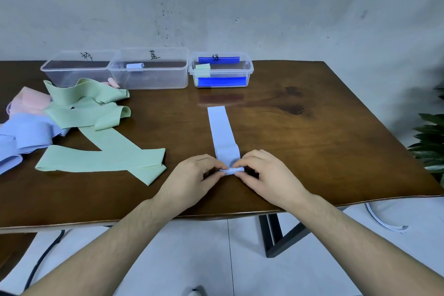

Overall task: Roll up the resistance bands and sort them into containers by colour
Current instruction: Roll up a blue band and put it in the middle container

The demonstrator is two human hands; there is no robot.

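A light blue resistance band (221, 130) lies flat on the wooden table (312, 142), running away from me. Its near end is wound into a small roll. My left hand (194, 175) and my right hand (266, 173) pinch that roll from either side with curled fingers and thumbs. Three clear containers stand at the back: the left one (74, 67) has a pink roll at its right corner, the middle one (149, 68) holds a light blue roll (135, 66), and the right one (221, 69) with blue clips holds a green roll (203, 68).
A loose heap of unrolled bands lies on the left: green (103, 149), light blue (26, 134) and pink (31, 101). A plant (430, 137) stands past the table's right edge. Cables lie on the floor below.
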